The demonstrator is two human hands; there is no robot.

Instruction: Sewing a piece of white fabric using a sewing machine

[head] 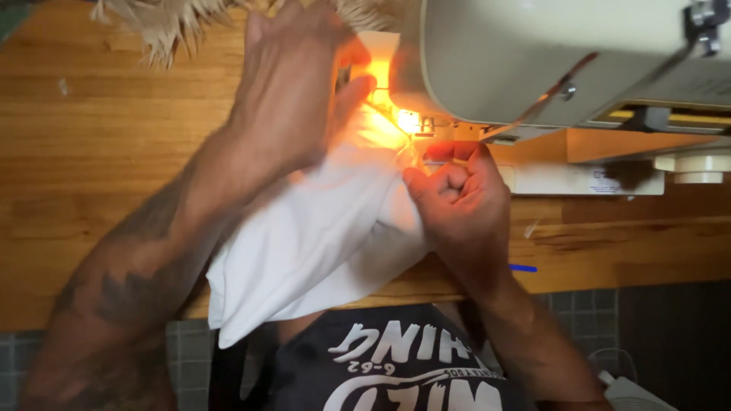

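A: Wooden worktop [99, 152], cream sewing machine [533, 61] on it, lamp lit. White cloth [320, 236] fed under the needle, most of it hanging off the worktop edge toward the lap.

B: Stitched so far?

A: Cannot tell; seam hidden in glare. Much cloth apparently still unfed.

B: And the 2 hands?

A: Left hand [293, 84] spread flat, pressing cloth beside the needle. Right hand [457, 194] curled tight, pinching a fold just before it.
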